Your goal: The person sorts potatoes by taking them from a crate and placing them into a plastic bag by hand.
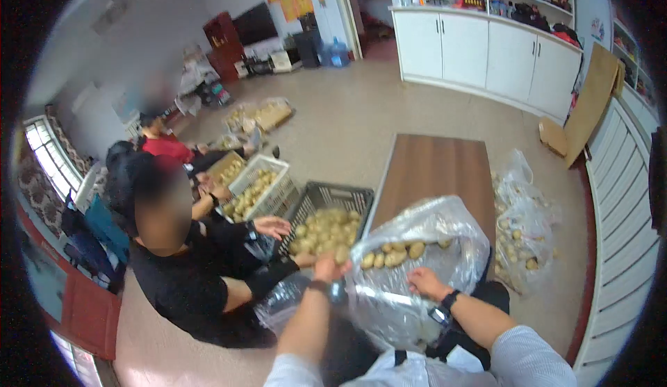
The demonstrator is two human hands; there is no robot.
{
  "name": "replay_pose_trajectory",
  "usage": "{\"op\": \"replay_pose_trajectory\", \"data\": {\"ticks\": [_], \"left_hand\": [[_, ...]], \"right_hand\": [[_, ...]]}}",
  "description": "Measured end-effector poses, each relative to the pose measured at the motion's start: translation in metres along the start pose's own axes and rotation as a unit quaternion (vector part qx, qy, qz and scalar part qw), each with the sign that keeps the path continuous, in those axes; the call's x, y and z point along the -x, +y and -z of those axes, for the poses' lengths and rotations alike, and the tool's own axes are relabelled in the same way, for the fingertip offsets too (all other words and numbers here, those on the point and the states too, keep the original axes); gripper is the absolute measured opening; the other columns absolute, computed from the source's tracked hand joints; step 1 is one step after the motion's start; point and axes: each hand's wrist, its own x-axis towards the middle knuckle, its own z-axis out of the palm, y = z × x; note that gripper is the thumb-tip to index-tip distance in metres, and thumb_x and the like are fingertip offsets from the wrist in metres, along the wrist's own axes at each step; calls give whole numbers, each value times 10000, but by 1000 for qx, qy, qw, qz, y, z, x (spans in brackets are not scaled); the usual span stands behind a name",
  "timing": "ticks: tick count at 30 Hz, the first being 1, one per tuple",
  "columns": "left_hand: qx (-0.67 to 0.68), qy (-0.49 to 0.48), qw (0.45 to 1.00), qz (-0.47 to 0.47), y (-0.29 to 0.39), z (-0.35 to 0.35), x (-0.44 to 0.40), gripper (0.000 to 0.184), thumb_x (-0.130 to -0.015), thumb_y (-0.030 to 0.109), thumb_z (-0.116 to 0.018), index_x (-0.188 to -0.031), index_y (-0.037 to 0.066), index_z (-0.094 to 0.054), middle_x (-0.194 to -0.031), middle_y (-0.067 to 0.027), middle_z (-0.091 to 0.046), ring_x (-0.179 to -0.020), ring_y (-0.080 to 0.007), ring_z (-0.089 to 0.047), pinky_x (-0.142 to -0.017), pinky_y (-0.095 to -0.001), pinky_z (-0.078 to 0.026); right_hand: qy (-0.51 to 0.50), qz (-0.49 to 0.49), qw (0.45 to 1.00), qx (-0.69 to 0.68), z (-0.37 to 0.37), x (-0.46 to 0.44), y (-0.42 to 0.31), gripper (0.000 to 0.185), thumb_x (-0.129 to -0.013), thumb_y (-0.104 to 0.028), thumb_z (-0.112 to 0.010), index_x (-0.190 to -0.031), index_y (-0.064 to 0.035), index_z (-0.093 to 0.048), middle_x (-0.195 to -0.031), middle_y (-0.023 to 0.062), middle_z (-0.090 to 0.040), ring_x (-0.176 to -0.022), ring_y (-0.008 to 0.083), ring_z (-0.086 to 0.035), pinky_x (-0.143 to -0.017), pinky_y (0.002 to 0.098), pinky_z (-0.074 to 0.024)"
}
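A clear plastic bag [458,251] lies spread with its mouth open over the near end of a brown wooden table, partly on my lap. Several potatoes [394,256] rest inside it. My left hand [329,269] is closed at the bag's left rim, beside the black crate; its fingertips are blurred. Over the bag's inside hovers my right hand [427,284], fingers curled, and whatever they may hold is hidden. A black plastic crate [329,191] full of potatoes stands just left of the bag. A co-worker's hand [303,260] reaches along its near edge, close to my left hand.
The wooden table [438,171] extends ahead. On the right floor sit clear bags of potatoes [524,237]. To the left are a white crate [281,168], a cardboard box [226,168] and seated co-workers [187,269]. White cabinets [479,57] line the back.
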Motion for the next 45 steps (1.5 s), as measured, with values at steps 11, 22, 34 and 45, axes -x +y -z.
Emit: {"op": "replay_pose_trajectory", "data": {"ticks": [11, 22, 34, 45], "left_hand": [[171, 83, 980, 63, -19, -23, 3, 480, -655, 432, -763, -870, 37, -596, -858, -205, -623, -843, -400, -591, -745, -451, -487], [96, 134, 982, 96, -11, -14, 9, 308, -667, 121, -757, -913, 4, -615, -901, -174, -643, -828, -315, -607, -742, -360, -506], [278, 50, 901, 328, -2, 20, 12, 254, -830, 184, -634, -925, -36, -550, -943, -169, -585, -819, -279, -624, -652, -369, -539], [779, 92, 493, 375, 0, -28, -2, 323, -917, 183, -542, -1180, 80, -386, -1112, -112, -451, -971, -396, -582, -727, -488, -555]], "right_hand": [[16, -64, 998, 5, -2, 2, 2, 250, -911, -140, -530, -1125, -15, -562, -910, 73, -644, -658, 136, -625, -509, 238, -463], [34, 35, 985, 166, -1, -3, 8, 305, -841, -152, -574, -1082, 34, -591, -871, 128, -662, -663, 191, -652, -611, 330, -507], [44, 106, 952, 285, 3, -5, -11, 317, -825, -186, -598, -1090, -13, -597, -1015, 189, -637, -953, 331, -615, -839, 384, -478], [117, 260, 812, 510, -12, -23, -62, 404, -770, -139, -602, -1133, 18, -517, -1149, 204, -515, -1048, 394, -515, -915, 451, -426]]}}
